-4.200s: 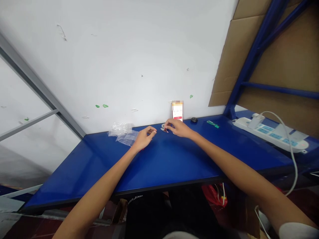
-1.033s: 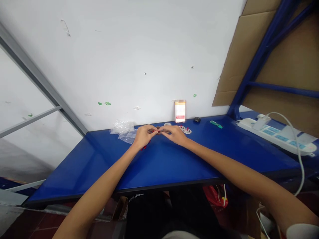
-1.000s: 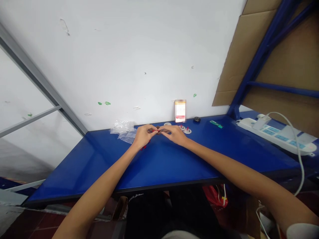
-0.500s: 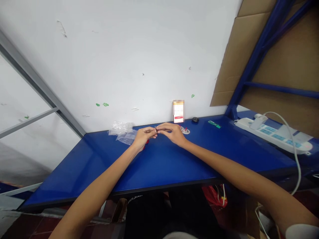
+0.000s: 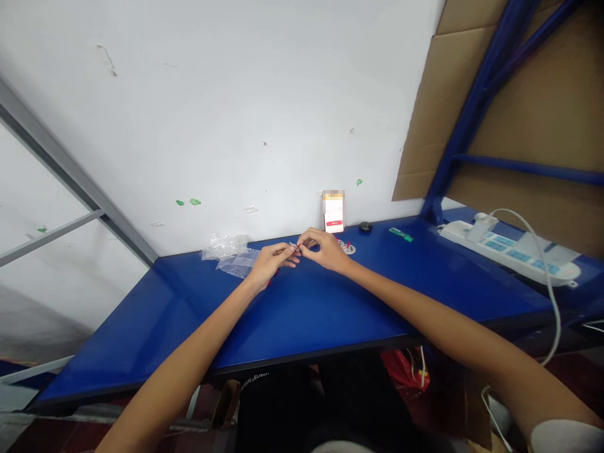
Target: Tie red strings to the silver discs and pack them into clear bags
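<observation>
Now, in the head view, both your hands meet above the far middle of the blue table, working on a small pale disc. Your left hand pinches it between thumb and fingers; your right hand presses thumb and forefinger together at its right edge, seemingly on a small red piece, though blur hides the exact contact. What has just changed is the disc's attitude: about a second ago it showed you a broad brown face, and now it is turned to a thin, tilted sliver. That probably means you are setting it to bring the red piece under your right fingertips. The sliver's long line slants from far left to near right; you cannot tell which face looks outward. Just right of your right hand, white discs lie flat with red pegs upright, in front of the phone. Clear plastic bags lie to the left.
</observation>
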Demonstrator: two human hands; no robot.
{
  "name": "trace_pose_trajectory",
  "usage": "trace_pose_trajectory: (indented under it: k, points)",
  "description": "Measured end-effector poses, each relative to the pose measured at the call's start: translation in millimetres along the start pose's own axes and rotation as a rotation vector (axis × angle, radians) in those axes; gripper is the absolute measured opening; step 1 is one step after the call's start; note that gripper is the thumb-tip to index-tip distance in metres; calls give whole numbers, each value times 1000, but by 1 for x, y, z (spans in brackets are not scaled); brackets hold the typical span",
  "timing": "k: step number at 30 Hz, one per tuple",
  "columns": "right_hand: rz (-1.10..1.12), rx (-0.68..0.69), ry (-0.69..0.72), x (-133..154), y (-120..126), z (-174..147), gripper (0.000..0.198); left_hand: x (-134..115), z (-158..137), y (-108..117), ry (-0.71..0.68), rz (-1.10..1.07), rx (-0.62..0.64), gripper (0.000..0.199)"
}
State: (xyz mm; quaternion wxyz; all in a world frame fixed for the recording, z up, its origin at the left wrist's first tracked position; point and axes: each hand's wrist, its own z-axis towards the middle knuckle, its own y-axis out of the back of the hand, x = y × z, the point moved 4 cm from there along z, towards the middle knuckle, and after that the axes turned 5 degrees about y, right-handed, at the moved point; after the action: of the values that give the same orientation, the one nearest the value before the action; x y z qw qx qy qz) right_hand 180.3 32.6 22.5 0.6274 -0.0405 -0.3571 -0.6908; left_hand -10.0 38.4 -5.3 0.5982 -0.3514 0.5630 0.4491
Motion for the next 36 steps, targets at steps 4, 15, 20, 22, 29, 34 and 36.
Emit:
trace_pose_trajectory:
  k: [4, 15, 20, 22, 29, 34, 36]
  points:
    - [-327, 205, 97, -4, 25, 5, 10, -2, 3, 6, -32, 221, -79, 47]
    - [-453, 393, -261, -63, 104, 3, 12, -5, 3, 17, -95, 493, -154, 33]
    - [-466, 391, -344, -74, 116, -1, 17, -6, 3, 17, -103, 529, -144, 28]
    - [-428, 425, -375, -71, 118, -1, 17, -7, 3, 17, -109, 520, -137, 27]
    - [-286, 668, -482, -64, 107, -6, 12, -4, 5, 19, -107, 499, -104, 23]
    - [-342, 717, -526, -66, 99, -9, 14, -1, 5, 18, -98, 513, -85, 23]
    - [-355, 727, -522, -61, 98, -8, 13, -4, 4, 19, -93, 546, -84, 25]
